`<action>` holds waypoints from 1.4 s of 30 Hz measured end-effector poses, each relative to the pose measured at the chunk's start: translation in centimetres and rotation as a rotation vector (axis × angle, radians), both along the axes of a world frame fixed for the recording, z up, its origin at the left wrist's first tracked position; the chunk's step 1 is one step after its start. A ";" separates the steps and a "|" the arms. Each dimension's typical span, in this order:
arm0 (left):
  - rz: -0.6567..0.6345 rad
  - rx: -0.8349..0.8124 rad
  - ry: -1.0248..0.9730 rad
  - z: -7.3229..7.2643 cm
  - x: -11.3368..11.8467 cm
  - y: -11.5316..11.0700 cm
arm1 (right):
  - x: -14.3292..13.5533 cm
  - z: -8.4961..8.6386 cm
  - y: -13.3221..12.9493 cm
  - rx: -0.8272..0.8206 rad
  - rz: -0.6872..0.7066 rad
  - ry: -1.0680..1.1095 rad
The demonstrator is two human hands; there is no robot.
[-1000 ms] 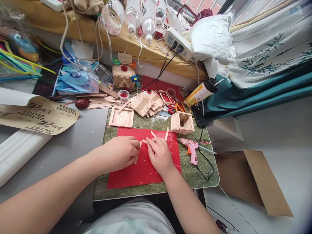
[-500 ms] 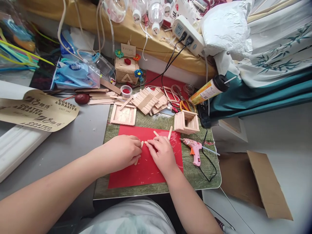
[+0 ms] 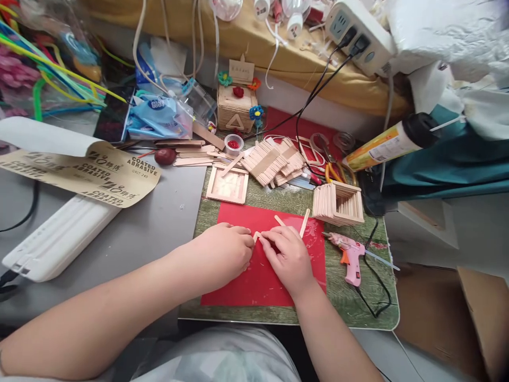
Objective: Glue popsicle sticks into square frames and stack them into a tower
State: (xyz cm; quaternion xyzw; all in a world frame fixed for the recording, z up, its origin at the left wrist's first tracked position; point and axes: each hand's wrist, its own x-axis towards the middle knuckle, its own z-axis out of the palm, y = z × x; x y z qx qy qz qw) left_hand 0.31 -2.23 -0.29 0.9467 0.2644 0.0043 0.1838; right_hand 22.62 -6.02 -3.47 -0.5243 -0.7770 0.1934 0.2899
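Observation:
Over the red sheet [image 3: 262, 289], my left hand [image 3: 228, 254] is closed on a wooden craft stick [image 3: 255, 239], which mostly hides beneath its fingers. My right hand [image 3: 290, 257] pinches a second craft stick, and only a small end of it shows by the fingertips. The ends of the two sticks meet at an angle between my hands. Beyond my right hand lie two loose sticks: an upright-leaning one [image 3: 305, 223] and a shorter visible one [image 3: 279, 220], partly covered by the hand.
A pink glue gun [image 3: 350, 254] lies right of the sheet, near a stacked-stick box [image 3: 338, 203]. Behind are a square stick frame [image 3: 226, 184], bundled craft sticks [image 3: 264, 162], a decorated box [image 3: 237, 109] and a drink cup [image 3: 389, 142]. Sandpaper [image 3: 115, 175] lies left.
The camera view has turned left, shifting the scene rightward. The two stick ends, apart before, now meet between my hands.

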 end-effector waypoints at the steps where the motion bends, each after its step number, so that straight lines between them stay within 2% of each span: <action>1: -0.010 -0.016 0.009 -0.1 0.0 0.0 | 0.0 0.0 0.0 -0.006 -0.004 0.000; 10: -0.006 -0.065 0.054 -0.3 0.3 0.1 | -0.3 -0.3 0.1 0.022 -0.038 0.015; 16: -0.041 -0.109 0.099 -0.7 0.4 0.2 | -0.1 -0.1 -0.4 0.024 0.047 -0.066; 21: -0.042 -0.115 0.107 -0.8 0.6 0.2 | -0.1 -0.2 -0.4 0.033 0.037 -0.077; 32: 0.029 -0.071 0.025 -3.4 0.5 -0.8 | -0.2 -0.3 0.0 0.004 0.048 -0.087; 42: 0.027 -0.066 0.023 -2.7 0.4 -0.7 | -0.2 -0.2 0.0 -0.014 0.038 -0.063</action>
